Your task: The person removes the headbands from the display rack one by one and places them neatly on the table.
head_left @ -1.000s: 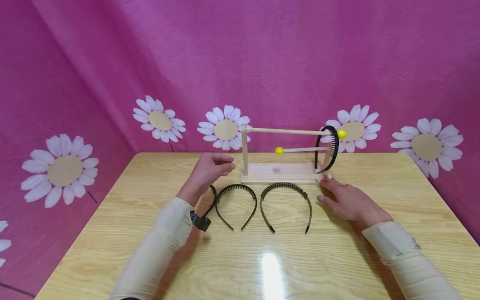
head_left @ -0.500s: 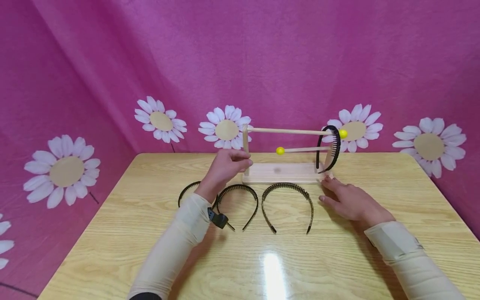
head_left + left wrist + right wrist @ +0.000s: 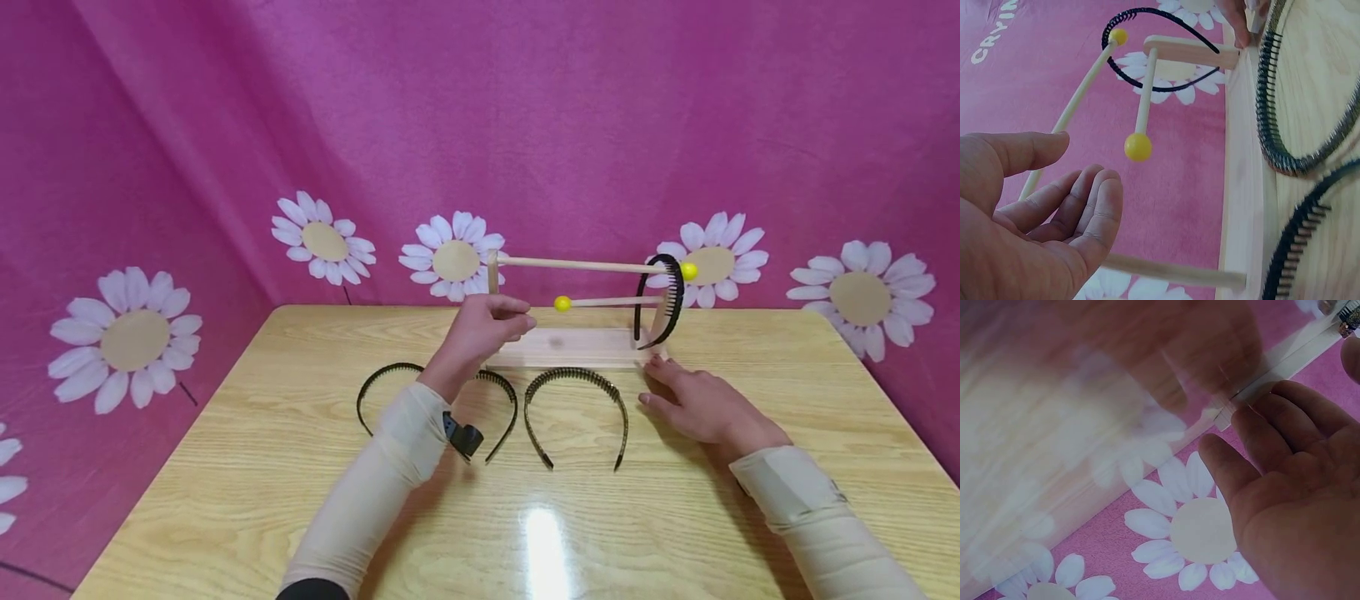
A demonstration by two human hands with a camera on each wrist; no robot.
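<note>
My left hand (image 3: 483,333) hovers in front of the left part of a wooden stand (image 3: 577,346), holding nothing, its fingers loosely bent. In the left wrist view, that hand's thumb and fingers (image 3: 1100,206) are apart, near the yellow ball (image 3: 1138,147) tipping the stand's lower rod. My right hand (image 3: 701,404) lies low at the stand's right front corner, fingertips at the base; in the right wrist view its fingers (image 3: 1260,437) are extended. A black toothed headband (image 3: 675,304) hangs on the upper rod (image 3: 577,265), at the right end beside another yellow ball (image 3: 689,271).
In front of the stand lie a brownish coiled headband (image 3: 577,373), a black toothed headband (image 3: 510,400) and a thin black headband (image 3: 367,383), the last two partly hidden by my left arm. A pink flowered cloth (image 3: 480,125) rises behind the wood-grain table (image 3: 637,533).
My left hand has moved right, from left of the stand to in front of its left post, uncovering the leftmost headband and covering part of the middle one. My right hand stays at the base.
</note>
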